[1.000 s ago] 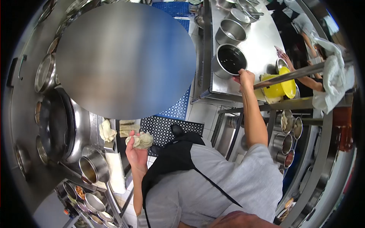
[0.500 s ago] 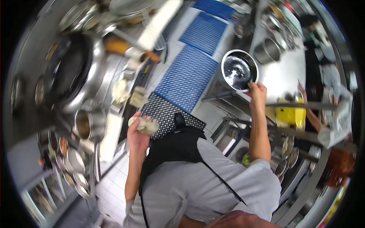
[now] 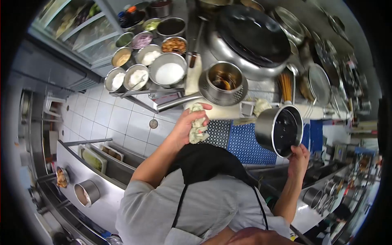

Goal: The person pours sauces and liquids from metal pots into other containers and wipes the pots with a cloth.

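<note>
My left hand (image 3: pixel 185 127) is closed around a crumpled pale cloth (image 3: pixel 199 132), close to the counter's front edge. My right hand (image 3: pixel 299 158) grips the rim of a round steel pot (image 3: pixel 265 130) by its lower right side. The pot looks tilted; its inside is dark and glossy, perhaps with dark liquid. Just beyond my left hand a perforated, long-handled strainer (image 3: pixel 234 97) sits under a steel container (image 3: pixel 223 67) with brown liquid at its bottom. A large black wok (image 3: pixel 253 36) rests on the stove behind them.
Several steel containers of white seasoning (image 3: pixel 169 73), chopped onion (image 3: pixel 143 41) and brown pieces (image 3: pixel 174 45) stand at the left of the stove. A bamboo brush (image 3: pixel 285 87) and another cloth (image 3: pixel 261 107) lie right of the strainer. Blue mats (image 3: pixel 251 145) cover the floor.
My body has turned, bringing the stove and seasoning containers in front of me. The cloth and the pot have stayed in my hands and come round with me.
</note>
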Demonstrator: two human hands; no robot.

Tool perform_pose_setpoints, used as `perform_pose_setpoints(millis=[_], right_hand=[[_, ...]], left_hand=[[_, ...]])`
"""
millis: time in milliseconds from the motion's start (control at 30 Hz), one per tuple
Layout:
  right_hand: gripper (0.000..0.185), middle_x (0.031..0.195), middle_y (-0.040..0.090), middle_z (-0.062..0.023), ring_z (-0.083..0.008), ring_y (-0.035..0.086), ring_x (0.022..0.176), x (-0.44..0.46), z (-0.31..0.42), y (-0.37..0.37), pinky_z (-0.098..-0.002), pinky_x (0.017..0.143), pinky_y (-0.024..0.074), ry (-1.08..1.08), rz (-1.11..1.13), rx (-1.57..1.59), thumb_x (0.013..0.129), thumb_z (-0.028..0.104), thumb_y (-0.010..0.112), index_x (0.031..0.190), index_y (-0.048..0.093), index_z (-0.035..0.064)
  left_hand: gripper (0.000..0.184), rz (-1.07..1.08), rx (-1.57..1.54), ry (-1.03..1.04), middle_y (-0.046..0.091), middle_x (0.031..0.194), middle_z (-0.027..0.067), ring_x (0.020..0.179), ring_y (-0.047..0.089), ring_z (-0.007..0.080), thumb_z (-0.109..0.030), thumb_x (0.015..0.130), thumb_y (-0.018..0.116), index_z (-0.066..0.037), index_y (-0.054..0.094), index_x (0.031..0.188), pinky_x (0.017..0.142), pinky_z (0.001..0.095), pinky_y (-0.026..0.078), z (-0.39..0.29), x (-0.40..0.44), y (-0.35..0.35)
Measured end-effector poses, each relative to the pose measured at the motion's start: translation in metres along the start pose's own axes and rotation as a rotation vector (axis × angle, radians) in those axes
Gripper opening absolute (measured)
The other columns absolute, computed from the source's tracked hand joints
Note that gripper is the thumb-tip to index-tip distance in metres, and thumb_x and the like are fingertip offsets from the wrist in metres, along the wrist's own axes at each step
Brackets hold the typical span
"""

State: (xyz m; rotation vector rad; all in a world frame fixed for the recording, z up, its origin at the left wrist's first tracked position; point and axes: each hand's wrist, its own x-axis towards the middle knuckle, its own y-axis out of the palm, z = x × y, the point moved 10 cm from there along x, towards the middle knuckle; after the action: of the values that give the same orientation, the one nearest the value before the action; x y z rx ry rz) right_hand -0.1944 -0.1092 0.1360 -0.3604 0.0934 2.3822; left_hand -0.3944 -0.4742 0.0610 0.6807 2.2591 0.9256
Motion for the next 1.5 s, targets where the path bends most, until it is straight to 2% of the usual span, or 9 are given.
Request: perform_pose_setpoints(millis=[200, 333, 533, 733, 933, 967, 1067, 1167, 1500], right_hand=[[0.006, 0.074, 0.058, 0.0018, -0.008, 0.056, 0.062, 0.043, 0.075, 0.214, -0.0239, 0.055, 0.0477, -0.055, 0.244, -0.056, 0.084, 0.002, 0.059, 0.081, 0.058, 0.0068], [0.007, 0.068, 0.05, 0.0003, -0.0105, 0.048, 0.055, 0.077, 0.105, 0.345, -0.0337, 0.053, 0.0573, -0.115, 0.445, -0.086, 0.081, 0.002, 0.062, 0.076, 0.059, 0.0061], [0.004, 0.077, 0.057, -0.0094, -0.022, 0.061, 0.062, 0.133, 0.129, 0.516, -0.0393, 0.061, 0.0615, -0.108, 0.51, -0.034, 0.083, 0.0, 0.058, 0.081, 0.058, -0.0029], [0.008, 0.084, 0.062, -0.0181, -0.0307, 0.065, 0.065, 0.201, 0.132, 0.644, -0.0427, 0.058, 0.0601, -0.125, 0.438, 0.034, 0.084, -0.002, 0.056, 0.088, 0.058, -0.0081], [0.017, 0.093, 0.062, -0.0202, -0.0315, 0.066, 0.068, 0.284, 0.111, 0.717, -0.0442, 0.057, 0.0611, -0.085, 0.229, 0.077, 0.086, -0.003, 0.053, 0.099, 0.059, -0.0127], [0.023, 0.1, 0.062, -0.0225, -0.0304, 0.068, 0.072, 0.287, 0.11, 0.722, -0.0402, 0.057, 0.0628, -0.075, 0.228, 0.053, 0.086, -0.002, 0.052, 0.104, 0.058, -0.0151], [0.025, 0.103, 0.063, -0.0246, -0.0298, 0.07, 0.073, 0.3, 0.107, 0.725, -0.0356, 0.055, 0.063, -0.116, 0.092, -0.027, 0.086, -0.001, 0.051, 0.105, 0.059, -0.0161], [0.023, 0.096, 0.062, -0.0228, -0.0317, 0.068, 0.07, 0.325, 0.092, 0.728, -0.0426, 0.061, 0.0637, -0.082, 0.018, -0.004, 0.085, -0.004, 0.054, 0.103, 0.058, -0.0164], [0.027, 0.101, 0.063, -0.0257, -0.032, 0.069, 0.07, 0.344, 0.06, 0.721, -0.042, 0.06, 0.063, -0.018, -0.05, -0.044, 0.086, -0.007, 0.047, 0.109, 0.056, -0.0168]], left_hand=[[0.038, -0.111, -0.06, 0.225, 0.054, 0.069, 0.008, 0.045, 0.045, 0.0105, -0.021, 0.089, 0.062, -0.001, 0.056, 0.122, 0.04, 0.0231, 0.039, -0.087, -0.052, -0.09], [0.039, -0.212, -0.078, 0.327, 0.054, 0.069, 0.0085, 0.044, 0.044, 0.011, -0.022, 0.09, 0.061, 0.0, 0.056, 0.121, 0.038, 0.0227, 0.038, -0.12, -0.086, -0.142], [0.04, -0.369, -0.13, 0.427, 0.054, 0.069, 0.0086, 0.044, 0.045, 0.0115, -0.025, 0.09, 0.062, -0.001, 0.056, 0.121, 0.039, 0.023, 0.038, -0.137, -0.123, -0.204], [0.039, -0.507, -0.244, 0.494, 0.056, 0.071, 0.0086, 0.051, 0.05, 0.0121, -0.021, 0.09, 0.06, -0.002, 0.053, 0.122, 0.043, 0.0229, 0.041, -0.132, -0.15, -0.244], [0.035, -0.709, -0.395, 0.59, 0.057, 0.071, 0.0085, 0.05, 0.051, 0.0131, -0.021, 0.092, 0.06, -0.002, 0.054, 0.121, 0.043, 0.0231, 0.043, -0.106, -0.177, -0.278], [0.037, -0.736, -0.401, 0.598, 0.057, 0.071, 0.0091, 0.049, 0.05, 0.0141, -0.021, 0.092, 0.06, -0.001, 0.053, 0.122, 0.044, 0.0243, 0.043, -0.098, -0.178, -0.286], [0.038, -0.762, -0.433, 0.589, 0.057, 0.071, 0.0097, 0.049, 0.051, 0.0153, -0.021, 0.091, 0.06, 0.0, 0.053, 0.122, 0.044, 0.0258, 0.043, -0.093, -0.174, -0.289], [0.038, -0.819, -0.449, 0.576, 0.058, 0.071, 0.0105, 0.049, 0.051, 0.016, -0.021, 0.091, 0.062, 0.0, 0.053, 0.122, 0.044, 0.0269, 0.043, -0.091, -0.168, -0.292], [0.039, -0.823, -0.429, 0.48, 0.059, 0.073, 0.0106, 0.051, 0.053, 0.0166, -0.023, 0.09, 0.063, -0.002, 0.052, 0.122, 0.047, 0.0285, 0.045, -0.088, -0.138, -0.285]])
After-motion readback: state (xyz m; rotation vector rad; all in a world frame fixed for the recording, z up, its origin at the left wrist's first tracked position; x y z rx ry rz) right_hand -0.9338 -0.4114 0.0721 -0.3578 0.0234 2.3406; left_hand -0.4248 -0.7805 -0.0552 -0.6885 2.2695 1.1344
